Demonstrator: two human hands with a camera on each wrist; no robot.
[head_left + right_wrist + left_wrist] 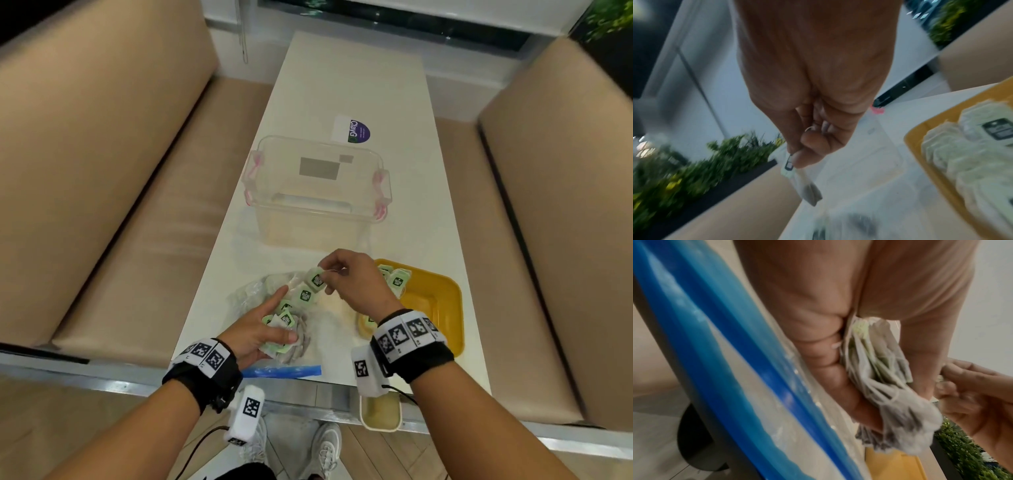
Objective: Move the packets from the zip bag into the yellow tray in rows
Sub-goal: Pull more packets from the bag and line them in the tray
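Note:
A clear zip bag (253, 291) with a blue zip strip (284, 371) lies at the table's near edge. My left hand (263, 325) grips a bunch of green-tagged packets (284, 317) over the bag; the same bunch (879, 369) shows pinched between thumb and fingers in the left wrist view. My right hand (346, 274) pinches one packet (317, 278) by its tag, just above the bunch; the packet (801, 181) hangs from the fingertips in the right wrist view. The yellow tray (435, 301) sits to the right and holds several packets (397, 279) at its far end.
A clear plastic box (315, 192) with pink clips stands behind the bag. A white card (351, 129) lies beyond it. Beige bench seats (113, 171) flank the narrow white table (342, 85). A small pale container (380, 413) sits at the table's near edge under my right wrist.

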